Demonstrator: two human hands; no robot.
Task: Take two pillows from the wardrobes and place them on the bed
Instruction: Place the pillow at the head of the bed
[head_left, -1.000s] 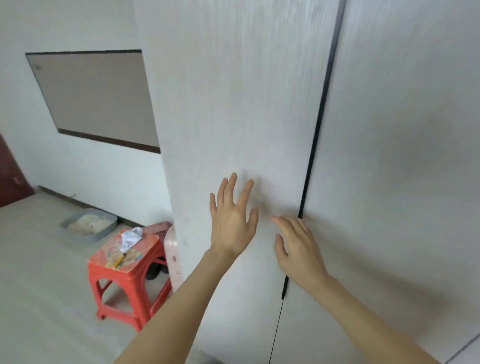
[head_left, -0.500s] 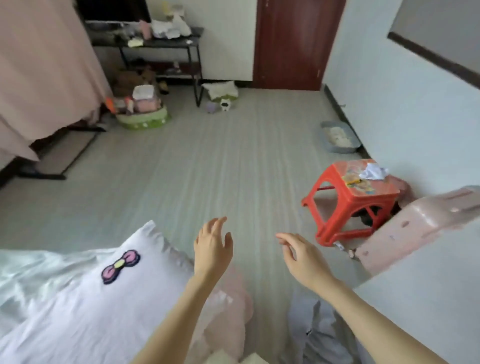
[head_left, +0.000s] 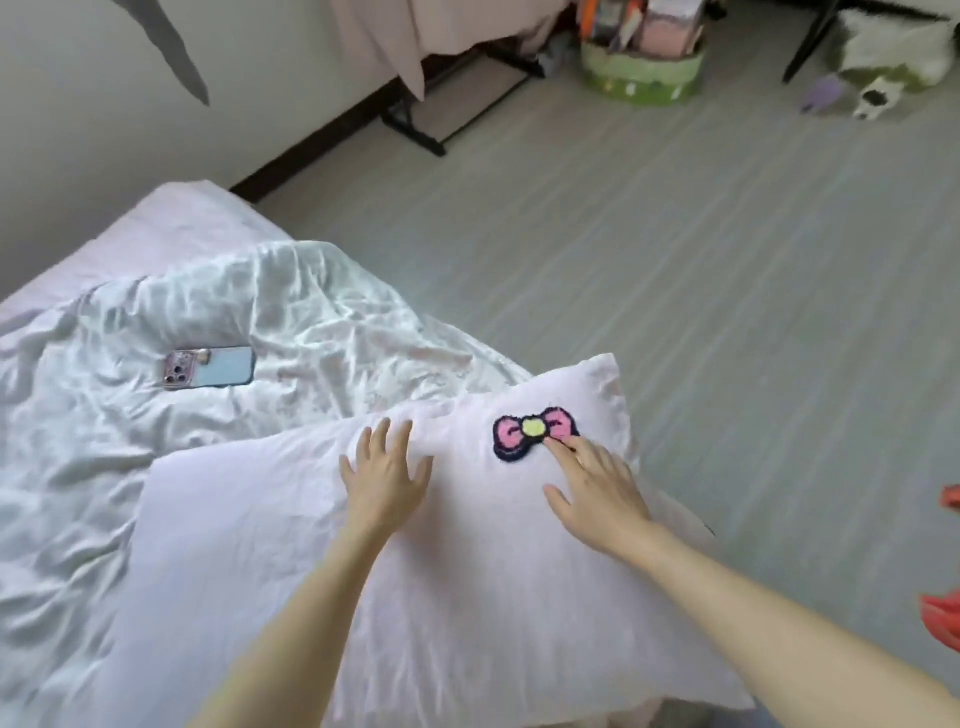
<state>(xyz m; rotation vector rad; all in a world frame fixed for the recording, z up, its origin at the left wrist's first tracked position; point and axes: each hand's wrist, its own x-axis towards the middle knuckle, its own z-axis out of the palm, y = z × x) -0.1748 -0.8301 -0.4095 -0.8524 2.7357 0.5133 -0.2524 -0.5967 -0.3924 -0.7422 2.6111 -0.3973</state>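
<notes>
One pillow in view: the pale pink pillow (head_left: 415, 571) with the bow patch (head_left: 535, 435) lies on the bed (head_left: 171, 218), at the near corner, half over the rumpled white duvet (head_left: 156, 415).
Second pillow: I cannot see one anywhere, so I judge it either not yet fetched or out of view.
My left hand (head_left: 387, 475): fingers straight and spread, flat on the pillow at 12 o'clock of its middle, holding nothing.
My right hand (head_left: 597, 486): open, fingertips touching the patch at 1 o'clock.
Phone (head_left: 210, 368): on the duvet at 10 o'clock of the pillow, well apart.
Progress: about half done, by my reckoning.
</notes>
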